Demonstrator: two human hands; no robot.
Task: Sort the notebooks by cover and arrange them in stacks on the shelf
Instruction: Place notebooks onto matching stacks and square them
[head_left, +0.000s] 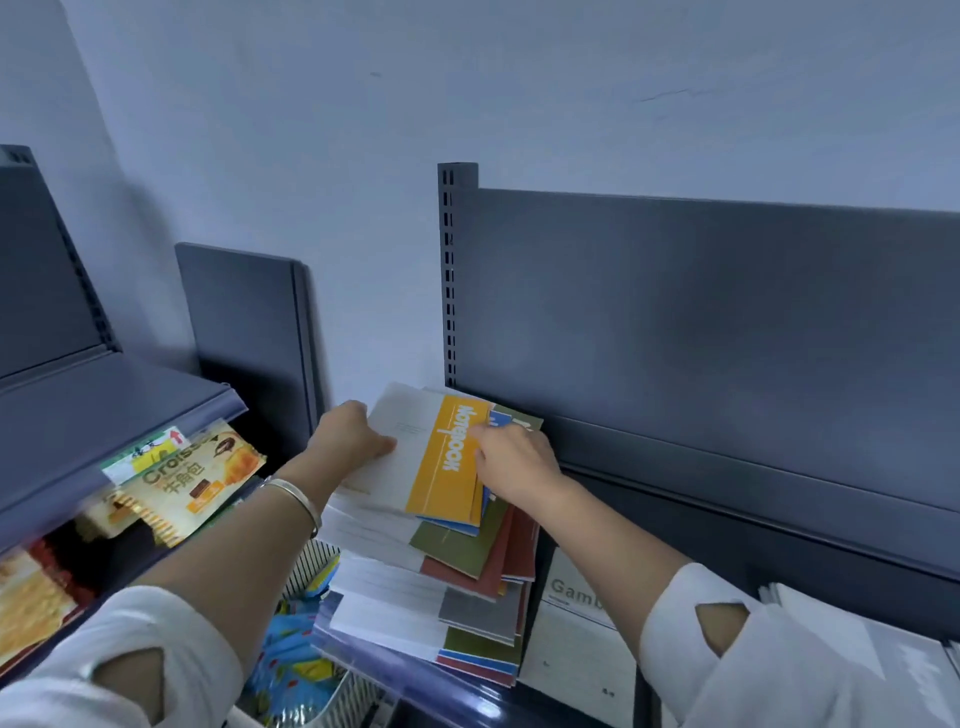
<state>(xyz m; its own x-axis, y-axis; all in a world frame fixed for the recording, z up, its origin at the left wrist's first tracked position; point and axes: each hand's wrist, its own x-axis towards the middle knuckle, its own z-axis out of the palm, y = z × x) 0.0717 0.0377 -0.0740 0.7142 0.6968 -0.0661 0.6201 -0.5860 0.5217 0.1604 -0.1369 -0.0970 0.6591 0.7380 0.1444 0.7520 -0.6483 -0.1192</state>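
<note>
A messy pile of notebooks lies on the dark grey shelf, with white, green, red, grey and blue covers fanned out. On top lies a notebook with a white and yellow cover printed "Notebook". My left hand grips its white left edge, thumb on top. My right hand pinches its yellow right edge, over a blue cover beneath. A white notebook marked "Gamb" lies to the right of the pile.
Left of the pile, a lower shelf holds croissant snack packets. A white wire basket with blue wrapped items stands below the pile. A perforated upright post and the shelf's back panel rise behind. More white notebooks lie at far right.
</note>
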